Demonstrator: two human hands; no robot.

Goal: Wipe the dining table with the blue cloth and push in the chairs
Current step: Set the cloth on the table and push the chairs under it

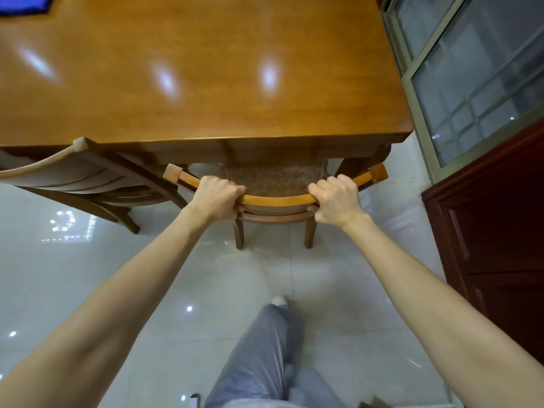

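At table (206, 83) edge | left hand (216, 198), right hand (335, 201) | fingers (232, 191) wrapped round chair rail (276, 200)

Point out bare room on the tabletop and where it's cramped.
The table is bare wood from the blue cloth at far left to the window side and the near edge. Cramped below that edge: left hand and right hand grip the chair rail, second chair close on its left.

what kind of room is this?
Most likely a home dining room: a glossy wooden dining table, a wooden chair at its near edge with a second chair beside it, a polished tiled floor, and a dark red cabinet.
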